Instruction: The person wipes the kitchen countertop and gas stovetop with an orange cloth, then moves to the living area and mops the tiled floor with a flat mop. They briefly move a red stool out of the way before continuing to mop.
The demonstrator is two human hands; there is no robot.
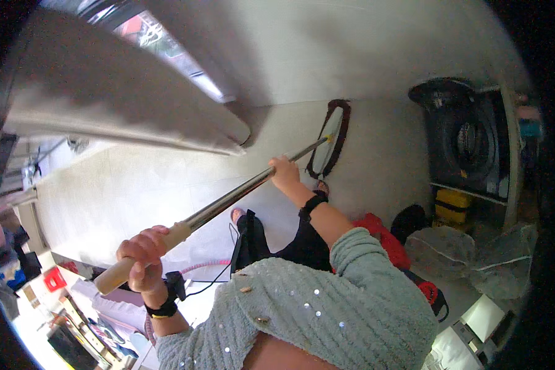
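Observation:
A wide flat dust mop [329, 138] with a dark fringe lies on the light tiled floor ahead of me. Its metal pole [233, 199] slants back toward my left side and ends in a beige grip [179, 235]. Around that grip, near the top end, my left hand [143, 254] is closed. Farther down, my right hand [285, 175] grasps the metal part of the pole. Both wrists wear black bands, and a cable runs from the left one. My feet stand apart on the floor, the right one close behind the mop head.
A pale column or wall end [134, 88] juts in at upper left. On the right, a dark front-loading washing machine [469, 138] has its round door open, with a yellow box [452, 203] below. A red item [388, 240] and a clear plastic bag [444, 252] are at my right.

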